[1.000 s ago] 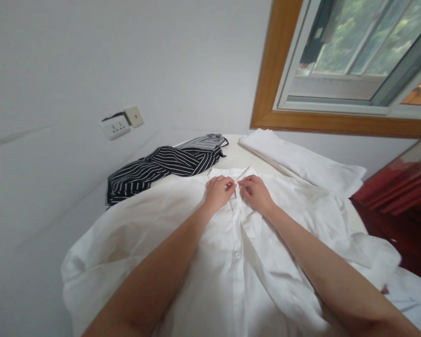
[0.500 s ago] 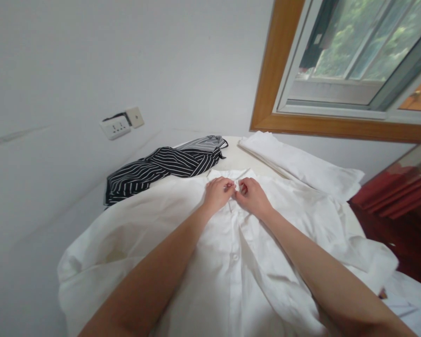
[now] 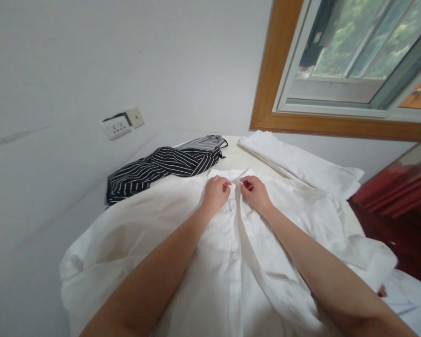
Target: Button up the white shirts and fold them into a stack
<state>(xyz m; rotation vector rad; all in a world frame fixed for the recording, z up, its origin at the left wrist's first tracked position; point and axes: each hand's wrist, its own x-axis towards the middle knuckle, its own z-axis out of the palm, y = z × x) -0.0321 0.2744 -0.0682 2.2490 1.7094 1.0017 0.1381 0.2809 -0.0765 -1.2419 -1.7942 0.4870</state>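
Observation:
A white button-up shirt lies spread flat before me, its collar at the far end. My left hand pinches the shirt's left front edge just below the collar. My right hand pinches the opposite front edge beside it. The two hands are a little apart, with the button placket running down between them. A button shows lower on the placket.
A black-and-white striped garment lies crumpled at the back left by the wall. Folded white cloth rests at the back right under the wooden-framed window. A wall socket is at the left. Dark red furniture stands at the right.
My hands, nearly touching at the top of the placket before, have drawn slightly apart and shifted toward the collar.

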